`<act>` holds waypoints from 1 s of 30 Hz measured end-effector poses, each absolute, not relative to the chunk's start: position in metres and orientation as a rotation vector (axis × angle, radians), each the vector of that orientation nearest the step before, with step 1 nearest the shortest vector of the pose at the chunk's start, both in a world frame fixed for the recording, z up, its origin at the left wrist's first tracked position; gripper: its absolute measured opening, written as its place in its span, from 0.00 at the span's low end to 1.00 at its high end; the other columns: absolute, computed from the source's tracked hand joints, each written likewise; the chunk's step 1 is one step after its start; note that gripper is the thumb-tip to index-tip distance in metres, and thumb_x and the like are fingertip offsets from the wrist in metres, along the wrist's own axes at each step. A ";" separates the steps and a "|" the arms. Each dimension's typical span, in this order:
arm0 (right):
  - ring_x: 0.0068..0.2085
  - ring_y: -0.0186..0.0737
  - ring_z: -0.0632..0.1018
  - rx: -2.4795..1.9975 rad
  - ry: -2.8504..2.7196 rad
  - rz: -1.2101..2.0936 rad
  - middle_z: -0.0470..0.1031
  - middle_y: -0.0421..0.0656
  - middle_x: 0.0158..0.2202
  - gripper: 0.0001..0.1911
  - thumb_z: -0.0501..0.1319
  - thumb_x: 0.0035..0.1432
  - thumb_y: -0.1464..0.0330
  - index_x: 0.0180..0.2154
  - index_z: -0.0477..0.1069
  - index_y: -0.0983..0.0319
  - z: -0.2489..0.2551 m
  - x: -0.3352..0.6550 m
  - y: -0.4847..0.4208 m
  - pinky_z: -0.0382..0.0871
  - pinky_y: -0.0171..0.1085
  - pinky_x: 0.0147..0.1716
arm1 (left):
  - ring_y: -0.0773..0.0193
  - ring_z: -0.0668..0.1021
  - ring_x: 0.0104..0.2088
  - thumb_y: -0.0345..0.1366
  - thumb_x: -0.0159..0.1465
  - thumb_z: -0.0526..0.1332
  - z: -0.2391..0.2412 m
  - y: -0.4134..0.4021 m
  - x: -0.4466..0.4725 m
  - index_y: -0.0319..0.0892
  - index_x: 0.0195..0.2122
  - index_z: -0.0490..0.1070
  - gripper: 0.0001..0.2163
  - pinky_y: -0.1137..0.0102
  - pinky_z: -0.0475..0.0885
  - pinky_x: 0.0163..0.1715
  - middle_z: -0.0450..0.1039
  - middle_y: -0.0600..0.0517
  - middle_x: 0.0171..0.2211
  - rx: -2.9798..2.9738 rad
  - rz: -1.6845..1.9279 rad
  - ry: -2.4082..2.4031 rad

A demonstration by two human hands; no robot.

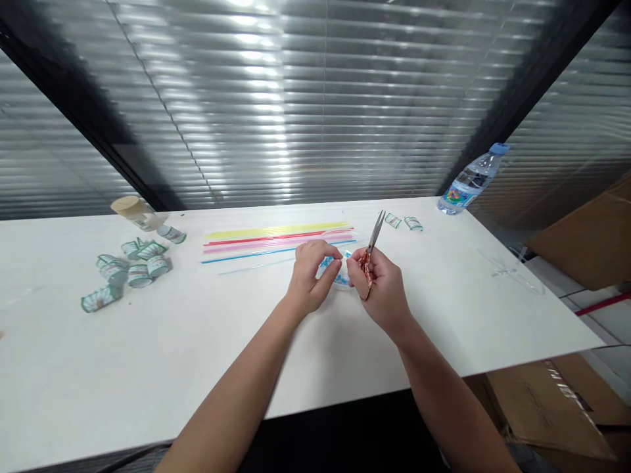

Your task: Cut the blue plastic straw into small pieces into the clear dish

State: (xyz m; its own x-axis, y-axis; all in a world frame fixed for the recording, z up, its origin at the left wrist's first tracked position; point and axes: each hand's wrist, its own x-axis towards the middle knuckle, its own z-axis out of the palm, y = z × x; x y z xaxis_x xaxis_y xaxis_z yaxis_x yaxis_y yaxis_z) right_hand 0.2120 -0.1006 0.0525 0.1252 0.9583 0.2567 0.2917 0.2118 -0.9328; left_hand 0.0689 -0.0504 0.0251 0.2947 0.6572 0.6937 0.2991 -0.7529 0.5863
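My right hand (382, 286) is closed round a pair of small copper-handled scissors (373, 240), blades pointing up and away. My left hand (311, 276) is curled in a pinch just left of it, fingertips meeting the right hand's over a small clear dish (340, 279) with blue bits in it. What the left fingers pinch is too small to make out. Several long thin straws (276, 240), yellow, red, pink and blue, lie side by side on the white table (148, 355) just beyond my hands.
A cluster of small rolled green-and-white labels (131, 266) and a tipped jar with a tan lid (135, 211) lie at the left. Two more rolls (404, 222) and a lying water bottle (470, 180) are at the back right. Cardboard boxes (552, 401) stand beyond the right edge.
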 end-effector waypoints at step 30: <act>0.23 0.29 0.61 -1.326 -1.634 1.245 0.55 0.33 0.19 0.23 0.63 0.53 0.52 0.23 0.55 0.60 0.054 0.213 -0.107 0.53 0.34 0.23 | 0.64 0.77 0.36 0.37 0.63 0.60 0.024 -0.047 0.074 0.43 0.31 0.68 0.05 0.65 0.71 0.42 0.73 0.53 0.31 1.542 1.593 0.806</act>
